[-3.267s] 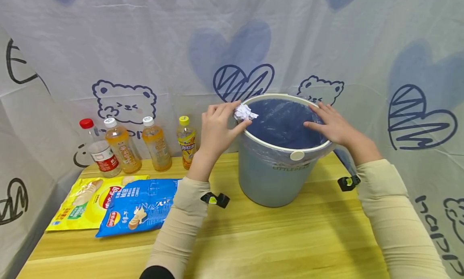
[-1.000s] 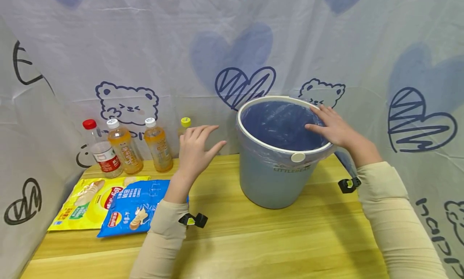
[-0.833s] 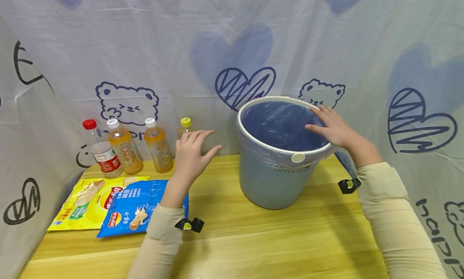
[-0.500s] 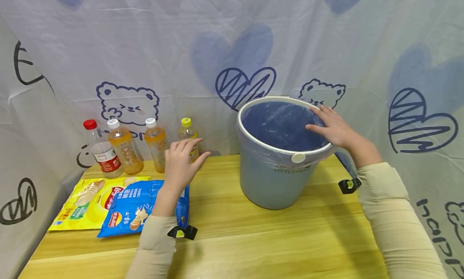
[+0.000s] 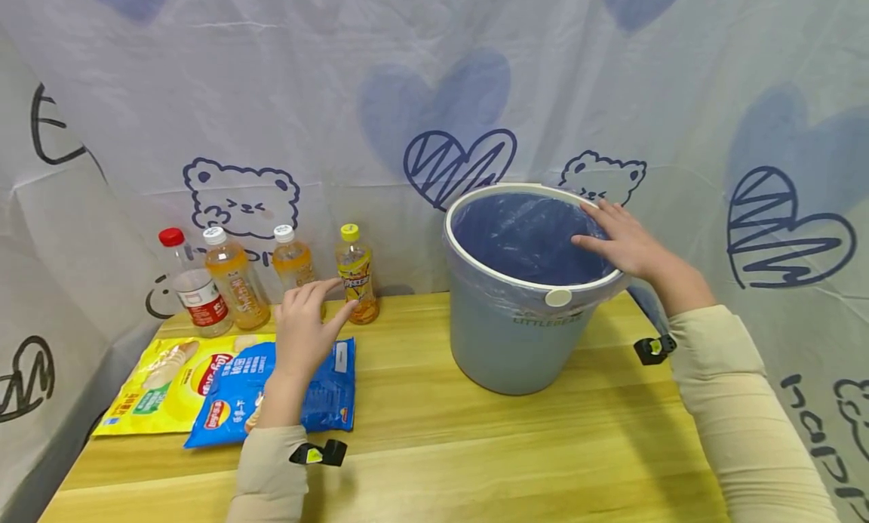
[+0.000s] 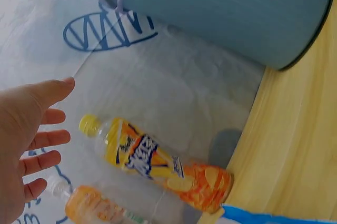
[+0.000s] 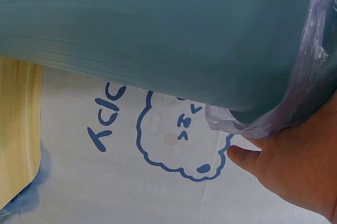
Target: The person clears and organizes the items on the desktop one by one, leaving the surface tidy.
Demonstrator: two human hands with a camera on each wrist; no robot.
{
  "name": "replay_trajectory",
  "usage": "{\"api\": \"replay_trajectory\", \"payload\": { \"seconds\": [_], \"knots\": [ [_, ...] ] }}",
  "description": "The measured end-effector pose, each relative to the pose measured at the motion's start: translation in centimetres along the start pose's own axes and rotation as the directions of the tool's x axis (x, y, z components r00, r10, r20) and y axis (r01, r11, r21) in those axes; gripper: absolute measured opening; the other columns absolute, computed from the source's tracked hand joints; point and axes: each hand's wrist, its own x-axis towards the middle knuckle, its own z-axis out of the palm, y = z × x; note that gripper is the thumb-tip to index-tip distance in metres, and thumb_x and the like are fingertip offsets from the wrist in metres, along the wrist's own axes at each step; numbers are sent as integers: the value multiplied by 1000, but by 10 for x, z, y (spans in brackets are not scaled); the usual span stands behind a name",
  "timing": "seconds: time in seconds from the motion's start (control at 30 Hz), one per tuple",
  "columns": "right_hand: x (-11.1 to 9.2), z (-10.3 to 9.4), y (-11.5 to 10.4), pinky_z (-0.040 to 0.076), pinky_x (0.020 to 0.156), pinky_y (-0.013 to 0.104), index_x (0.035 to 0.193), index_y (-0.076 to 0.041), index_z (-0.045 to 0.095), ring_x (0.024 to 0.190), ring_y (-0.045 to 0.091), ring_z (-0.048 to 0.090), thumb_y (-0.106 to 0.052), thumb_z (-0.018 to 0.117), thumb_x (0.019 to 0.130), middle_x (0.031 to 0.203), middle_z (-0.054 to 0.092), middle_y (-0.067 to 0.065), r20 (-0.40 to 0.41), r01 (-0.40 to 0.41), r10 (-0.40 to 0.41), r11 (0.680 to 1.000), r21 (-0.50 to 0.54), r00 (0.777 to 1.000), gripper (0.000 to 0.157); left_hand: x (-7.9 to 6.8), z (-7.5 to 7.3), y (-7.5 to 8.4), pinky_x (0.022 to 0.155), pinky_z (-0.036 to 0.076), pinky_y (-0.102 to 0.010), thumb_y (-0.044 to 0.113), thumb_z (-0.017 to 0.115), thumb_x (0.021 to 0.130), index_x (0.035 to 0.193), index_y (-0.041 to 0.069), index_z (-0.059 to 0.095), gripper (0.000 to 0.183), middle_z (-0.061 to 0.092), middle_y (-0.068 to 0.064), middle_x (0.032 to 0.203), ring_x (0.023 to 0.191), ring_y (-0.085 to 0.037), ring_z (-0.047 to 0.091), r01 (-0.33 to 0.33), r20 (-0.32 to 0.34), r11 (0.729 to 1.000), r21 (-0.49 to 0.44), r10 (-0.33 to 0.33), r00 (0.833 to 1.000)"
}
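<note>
My left hand (image 5: 307, 328) holds nothing, with fingers loosely spread over the blue chip bag (image 5: 326, 395). In the head view its fingertips overlap an orange drink bottle with a white cap (image 5: 293, 263). Just right of them stands a yellow-capped drink bottle (image 5: 356, 281), also in the left wrist view, upright on the table. My right hand (image 5: 627, 240) rests on the right rim of a blue-grey trash can (image 5: 512, 342), its thumb over the opening and fingers extended along the rim. A clear liner (image 7: 310, 50) folds over that rim.
A yellow chip bag (image 5: 152, 402) lies partly under the blue one. Behind it stand a red-capped bottle (image 5: 204, 304) and another orange bottle (image 5: 239, 289). A printed curtain (image 5: 434, 70) closes off the back of the wooden table (image 5: 475, 463).
My left hand held a crumpled paper ball at the can's left rim; it is now empty and has moved left and down over the blue bag. My right hand stays on the rim.
</note>
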Motion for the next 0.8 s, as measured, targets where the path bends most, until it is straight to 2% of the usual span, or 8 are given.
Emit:
{"api": "replay_trajectory", "payload": {
  "seconds": [0.23, 0.6, 0.8],
  "knots": [
    [-7, 1, -5, 0, 115, 68, 157, -9, 10, 148, 49, -8, -50, 44, 99, 161, -3, 28, 1, -13, 13, 1000, 0, 1000, 79, -12, -9, -17, 97, 32, -59, 41, 66, 91, 129, 13, 60, 48, 60, -15, 133, 123, -37, 46, 103, 23, 995, 8, -103, 994],
    [-16, 2, -9, 0, 114, 69, 157, -10, 10, 148, 49, -8, -50, 44, 99, 161, -3, 27, -12, -18, 18, 1000, -1, 1000, 79, -27, -29, -39, 99, 31, -60, 45, 63, 92, 132, 12, 58, 52, 58, -17, 135, 123, -39, 44, 198, 14, 980, 28, -199, 980],
    [-22, 3, -11, 0, 113, 70, 157, -10, 8, 147, 49, -9, -52, 41, 99, 161, -5, 27, -11, -21, 21, 1000, -10, 1000, 79, -37, -40, -52, 103, 29, -61, 50, 57, 94, 136, 13, 55, 57, 54, -17, 140, 125, -40, 42, 274, 26, 961, 41, -276, 961]
  ]
}}
